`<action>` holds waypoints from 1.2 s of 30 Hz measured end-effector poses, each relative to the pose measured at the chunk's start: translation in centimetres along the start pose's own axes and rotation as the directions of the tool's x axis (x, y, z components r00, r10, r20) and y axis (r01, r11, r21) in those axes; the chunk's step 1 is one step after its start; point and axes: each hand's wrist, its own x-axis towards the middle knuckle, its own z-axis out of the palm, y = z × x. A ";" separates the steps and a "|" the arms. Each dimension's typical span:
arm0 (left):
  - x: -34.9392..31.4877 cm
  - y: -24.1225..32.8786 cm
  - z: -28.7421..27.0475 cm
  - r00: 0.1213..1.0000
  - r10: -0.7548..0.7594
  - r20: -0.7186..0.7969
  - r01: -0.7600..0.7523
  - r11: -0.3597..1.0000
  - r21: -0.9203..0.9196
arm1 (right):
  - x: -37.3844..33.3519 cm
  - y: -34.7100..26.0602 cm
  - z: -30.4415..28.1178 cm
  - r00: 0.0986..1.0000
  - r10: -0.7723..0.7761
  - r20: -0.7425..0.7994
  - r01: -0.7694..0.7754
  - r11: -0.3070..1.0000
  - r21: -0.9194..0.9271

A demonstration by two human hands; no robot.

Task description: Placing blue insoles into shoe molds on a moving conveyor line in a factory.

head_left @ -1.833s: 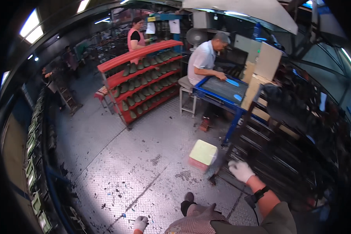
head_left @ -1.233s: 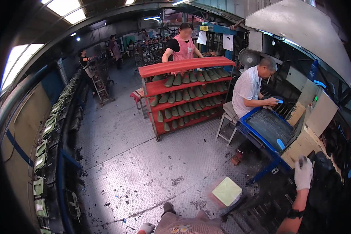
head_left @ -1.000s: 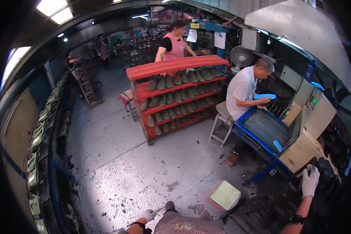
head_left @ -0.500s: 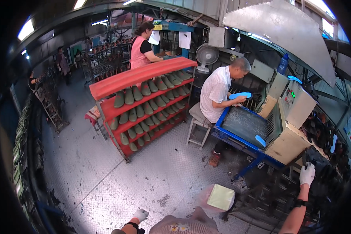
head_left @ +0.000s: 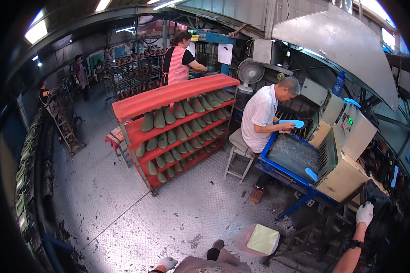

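Observation:
My left hand (head_left: 167,262), in a white glove, hangs low by my body at the lower edge. Its fingers look loosely curled, with nothing visible in them. On the right, my gloved right hand (head_left: 364,214) is closed at the upper edge of a dark metal rack (head_left: 323,232). The rack's lower parts blur into shadow. Dark items (head_left: 380,195), too dim to name, hang or lie just beyond that hand. A pale yellow square container (head_left: 263,240) in a clear plastic bag stands on the floor left of the rack.
A red shelf rack (head_left: 177,96) holds several rows of green shoe lasts. A seated co-worker (head_left: 259,113) holds a blue insole (head_left: 292,123) at a blue-framed machine table (head_left: 278,164). Another person (head_left: 177,63) stands behind the rack. Lasts line the far left edge.
The scene has shifted slightly rightward in view. My left hand is lower, and one of my feet now shows ahead of my body. My right hand stays at the dark rack.

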 end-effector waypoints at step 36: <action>-6.3 4.9 -1.4 0.990 0.134 -0.050 -0.143 0.942 -0.305 | -0.8 -1.4 -2.3 0.992 0.090 0.089 -0.091 0.996 0.007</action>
